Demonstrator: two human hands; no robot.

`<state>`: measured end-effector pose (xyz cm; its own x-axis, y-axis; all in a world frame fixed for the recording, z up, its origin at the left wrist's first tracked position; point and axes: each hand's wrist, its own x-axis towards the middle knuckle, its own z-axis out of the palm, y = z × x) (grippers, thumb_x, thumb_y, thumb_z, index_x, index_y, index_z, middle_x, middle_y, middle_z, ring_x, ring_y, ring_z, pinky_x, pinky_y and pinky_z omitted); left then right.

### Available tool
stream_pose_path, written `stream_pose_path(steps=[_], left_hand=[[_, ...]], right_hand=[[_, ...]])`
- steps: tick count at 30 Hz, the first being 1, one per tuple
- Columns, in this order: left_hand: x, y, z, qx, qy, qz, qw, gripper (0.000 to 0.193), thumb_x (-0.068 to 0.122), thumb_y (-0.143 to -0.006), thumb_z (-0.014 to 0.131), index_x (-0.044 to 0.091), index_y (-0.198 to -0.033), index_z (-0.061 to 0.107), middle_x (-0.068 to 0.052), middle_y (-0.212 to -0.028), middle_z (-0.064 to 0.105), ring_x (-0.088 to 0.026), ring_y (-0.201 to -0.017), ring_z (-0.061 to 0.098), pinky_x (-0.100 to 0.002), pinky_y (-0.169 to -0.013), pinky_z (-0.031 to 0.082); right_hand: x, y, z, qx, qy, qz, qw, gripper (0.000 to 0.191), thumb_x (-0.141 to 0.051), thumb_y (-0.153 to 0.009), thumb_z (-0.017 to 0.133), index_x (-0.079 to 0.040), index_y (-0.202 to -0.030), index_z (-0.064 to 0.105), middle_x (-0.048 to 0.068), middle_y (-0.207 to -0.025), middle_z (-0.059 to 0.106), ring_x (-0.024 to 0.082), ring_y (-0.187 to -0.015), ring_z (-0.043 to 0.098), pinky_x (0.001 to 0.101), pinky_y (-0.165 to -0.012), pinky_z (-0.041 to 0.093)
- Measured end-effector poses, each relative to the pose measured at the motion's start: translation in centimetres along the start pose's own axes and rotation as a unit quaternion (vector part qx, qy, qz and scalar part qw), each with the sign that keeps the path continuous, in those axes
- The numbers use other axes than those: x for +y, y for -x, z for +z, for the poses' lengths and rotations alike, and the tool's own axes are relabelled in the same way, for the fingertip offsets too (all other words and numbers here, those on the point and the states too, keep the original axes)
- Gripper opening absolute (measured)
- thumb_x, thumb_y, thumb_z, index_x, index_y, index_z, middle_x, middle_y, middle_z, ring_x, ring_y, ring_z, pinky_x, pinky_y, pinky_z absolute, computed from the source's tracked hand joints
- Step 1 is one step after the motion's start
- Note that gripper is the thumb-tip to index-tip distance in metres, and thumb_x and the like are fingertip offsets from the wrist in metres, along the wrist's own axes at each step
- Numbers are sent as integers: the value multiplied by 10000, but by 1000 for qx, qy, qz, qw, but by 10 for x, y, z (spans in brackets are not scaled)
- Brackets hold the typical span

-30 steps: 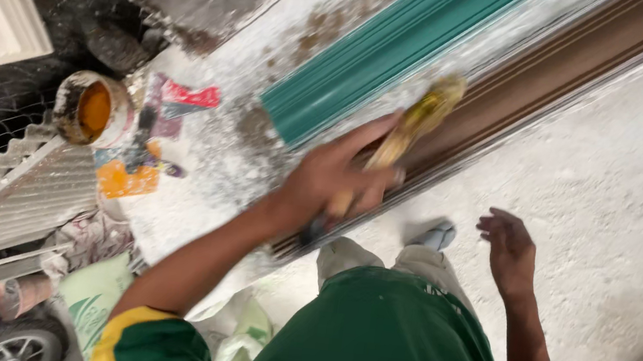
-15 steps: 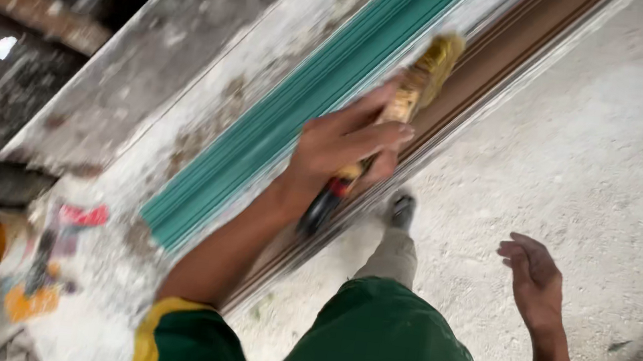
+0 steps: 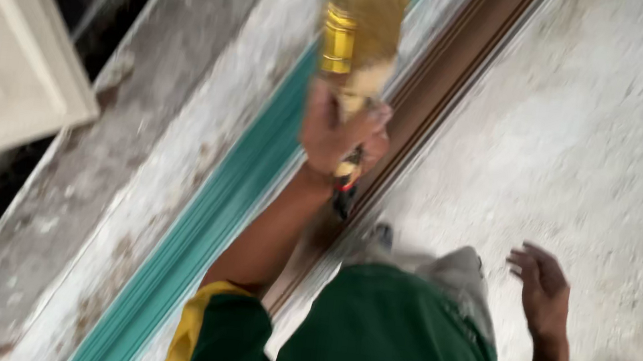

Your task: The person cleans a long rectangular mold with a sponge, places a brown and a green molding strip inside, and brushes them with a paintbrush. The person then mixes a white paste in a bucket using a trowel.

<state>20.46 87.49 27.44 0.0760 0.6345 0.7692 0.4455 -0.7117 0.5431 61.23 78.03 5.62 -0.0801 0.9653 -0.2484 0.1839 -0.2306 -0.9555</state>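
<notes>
My left hand (image 3: 337, 132) grips a wide paintbrush (image 3: 357, 27) by its handle; the yellow-stained bristles and brass ferrule point up, away from me. The brush hangs over a long brown moulded wooden strip (image 3: 463, 68) that runs diagonally across the floor. Beside that strip lies a long teal ribbed strip (image 3: 211, 224). My right hand (image 3: 542, 288) is empty with fingers spread, hovering above the dusty concrete floor (image 3: 608, 141) at the lower right. The picture is motion-blurred.
A rough grey-white plank (image 3: 96, 179) lies left of the teal strip. A white panelled door leaf (image 3: 3, 72) fills the upper left. My green shirt with yellow sleeve trim (image 3: 368, 339) and pale trousers fill the bottom middle.
The view has swung along the strips, and the paint tin and clutter at the left have dropped out of sight. My left hand has lifted the brush higher; my right hand stays open.
</notes>
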Motion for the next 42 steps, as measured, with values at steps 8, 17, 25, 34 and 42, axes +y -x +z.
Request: stream_pose_path(steps=[8, 17, 25, 34, 42], left_hand=[[-146, -157, 130, 118, -5, 80, 990, 268, -8, -959, 710, 31, -1215, 641, -154, -1053, 697, -211, -879, 716, -376, -797, 591], [-272, -331, 270, 79, -145, 124, 979, 338, 50, -1015, 701, 141, -1308, 561, -224, -1077, 686, -245, -868, 725, -306, -741, 602], [-401, -433, 365, 51, 132, -218, 966, 289, 151, -1015, 701, 66, -1284, 638, -201, -1008, 607, -187, -670, 594, -298, -570, 462], [-539, -519, 455, 88, 265, -239, 930, 341, 222, -1098, 577, 30, -1379, 562, -60, -832, 588, -147, -594, 533, -261, -553, 447], [-634, -601, 472, 109, 126, 7, 986, 378, 238, -1121, 541, 43, -1444, 530, -32, -844, 618, -136, -635, 581, -261, -617, 497]], right_hand=[[15, -236, -91, 5, -54, 67, 996, 407, -210, -1055, 520, 12, -1393, 565, 190, -1243, 681, 283, -1110, 686, 423, -927, 563], [-66, -494, -226, -74, 65, 61, 993, 413, -246, -1041, 541, -13, -1379, 589, 170, -1218, 716, 268, -1107, 696, 405, -920, 572], [-130, -668, -265, -88, 63, 11, 994, 406, -229, -1056, 527, 1, -1388, 567, 176, -1239, 697, 264, -1118, 694, 388, -941, 570], [-185, -787, -250, -85, 131, 72, 985, 425, -266, -1036, 516, -20, -1376, 577, 170, -1221, 719, 270, -1115, 704, 410, -923, 580], [-204, -842, -261, -51, 110, 113, 986, 427, -269, -1037, 514, -17, -1375, 580, 179, -1233, 711, 271, -1118, 703, 416, -931, 581]])
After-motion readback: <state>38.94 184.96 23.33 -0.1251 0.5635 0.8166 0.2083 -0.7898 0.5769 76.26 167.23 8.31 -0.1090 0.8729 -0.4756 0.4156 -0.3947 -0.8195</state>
